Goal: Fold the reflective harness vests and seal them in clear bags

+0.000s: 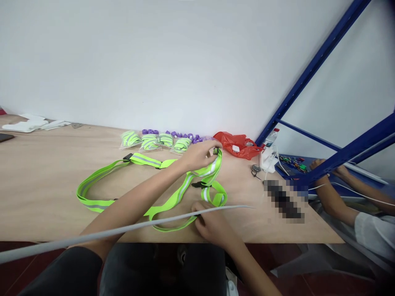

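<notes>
A neon-yellow reflective harness (180, 194) with silver stripes and black buckles lies spread on the wooden table. My left hand (202, 155) pinches one strap near its black fitting and lifts it at the far right part of the harness. Close to the front edge, my right hand (209, 222) closes its fingers on a lower strap of the same harness, by a dark piece mostly hidden under the fingers. Between the two hands lie a black buckle (199, 185) and a curled loop of strap. A wide waist loop stretches to the left.
Bagged harnesses (149, 142) and purple rolls (150, 132) line the wall. To the right are a red plastic bag (237, 144), a bottle (271, 137) and a blue metal frame (345, 158). A white cable (123, 235) crosses the foreground. Another person's hands (319, 167) work beyond the frame.
</notes>
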Motion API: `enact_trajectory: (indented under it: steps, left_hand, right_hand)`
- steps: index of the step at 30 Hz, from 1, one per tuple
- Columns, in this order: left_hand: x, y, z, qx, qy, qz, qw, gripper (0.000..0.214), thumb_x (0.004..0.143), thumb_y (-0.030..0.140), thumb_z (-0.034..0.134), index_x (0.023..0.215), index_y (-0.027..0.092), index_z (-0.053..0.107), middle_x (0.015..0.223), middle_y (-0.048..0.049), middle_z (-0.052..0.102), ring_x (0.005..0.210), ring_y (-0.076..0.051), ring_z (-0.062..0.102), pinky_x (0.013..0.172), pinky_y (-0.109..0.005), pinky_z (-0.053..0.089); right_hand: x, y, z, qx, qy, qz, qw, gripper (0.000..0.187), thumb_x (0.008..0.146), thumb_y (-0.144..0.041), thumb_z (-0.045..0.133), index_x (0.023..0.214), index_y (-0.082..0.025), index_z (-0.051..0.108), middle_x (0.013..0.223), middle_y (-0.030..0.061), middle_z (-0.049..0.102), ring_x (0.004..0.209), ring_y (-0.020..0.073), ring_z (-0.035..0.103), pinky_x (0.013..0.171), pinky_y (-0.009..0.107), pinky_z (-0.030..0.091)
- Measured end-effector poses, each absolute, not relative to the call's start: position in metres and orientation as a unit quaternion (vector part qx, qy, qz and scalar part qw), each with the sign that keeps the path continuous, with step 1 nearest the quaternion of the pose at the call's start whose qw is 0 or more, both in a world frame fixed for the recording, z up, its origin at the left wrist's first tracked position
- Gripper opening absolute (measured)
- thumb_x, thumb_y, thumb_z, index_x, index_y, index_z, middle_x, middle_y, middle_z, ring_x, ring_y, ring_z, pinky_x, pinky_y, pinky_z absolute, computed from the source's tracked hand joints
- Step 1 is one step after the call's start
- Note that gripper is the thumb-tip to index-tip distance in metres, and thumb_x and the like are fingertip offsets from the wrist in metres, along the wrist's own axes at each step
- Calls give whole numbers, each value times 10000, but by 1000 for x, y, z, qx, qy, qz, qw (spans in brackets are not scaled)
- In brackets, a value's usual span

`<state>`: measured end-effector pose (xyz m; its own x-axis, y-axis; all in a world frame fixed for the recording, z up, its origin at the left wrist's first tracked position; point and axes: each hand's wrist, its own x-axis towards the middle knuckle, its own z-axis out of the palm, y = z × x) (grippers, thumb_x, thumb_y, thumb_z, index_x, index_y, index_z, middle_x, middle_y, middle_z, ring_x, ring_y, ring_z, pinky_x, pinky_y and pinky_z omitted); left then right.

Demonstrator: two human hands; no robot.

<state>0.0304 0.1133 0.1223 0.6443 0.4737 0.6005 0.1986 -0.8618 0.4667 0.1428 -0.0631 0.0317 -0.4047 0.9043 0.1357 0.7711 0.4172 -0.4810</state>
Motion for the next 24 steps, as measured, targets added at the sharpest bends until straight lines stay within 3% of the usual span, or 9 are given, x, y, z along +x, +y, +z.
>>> enact_trajectory:
  steps: [4,9,13,16,20,24]
  left_hand:
    - [35,113,88,892,227,342,192,287,863,236,621,1149,229,624,1090,-31,729,768,-187,693,773,-316,516]
    - [15,115,53,895,275,293,196,129,866,339,652,911,223,619,803,-9,696,722,-214,650,673,-303,480]
    - [-12,106,42,913,248,249,208,109,872,276,632,966,224,613,915,-19,721,795,-205,664,710,-289,488]
    - [-31,94,42,928,211,216,217,167,878,223,613,1044,232,636,1004,-21,747,864,-199,691,776,-282,509]
    - [-61,86,54,929,209,215,218,258,949,294,566,1196,261,634,1179,-16,742,1042,-190,697,924,-273,513]
    - [-109,108,67,899,327,239,169,325,952,313,531,1257,258,629,1268,-60,709,1154,-261,660,1023,-383,489]
  right_hand:
    - [143,-64,23,-492,-814,177,253,262,729,-20,467,865,-243,454,898,24,602,832,210,557,734,308,416]
    - [155,-65,15,-488,-793,134,339,264,712,-19,454,818,-253,392,901,37,569,822,214,542,719,315,430]
    - [167,-65,32,-518,-785,163,298,209,760,-86,578,775,-249,448,954,47,598,857,227,572,749,334,459]
    - [180,-60,46,-518,-784,235,250,153,812,-251,710,795,-247,558,1001,42,657,890,235,611,774,338,488]
    - [197,-44,51,-554,-745,186,323,266,939,-384,587,714,-249,540,761,16,620,722,213,596,662,322,459]
    - [207,-28,46,-581,-727,105,350,215,894,-384,625,728,-263,561,738,17,625,705,224,604,656,338,473]
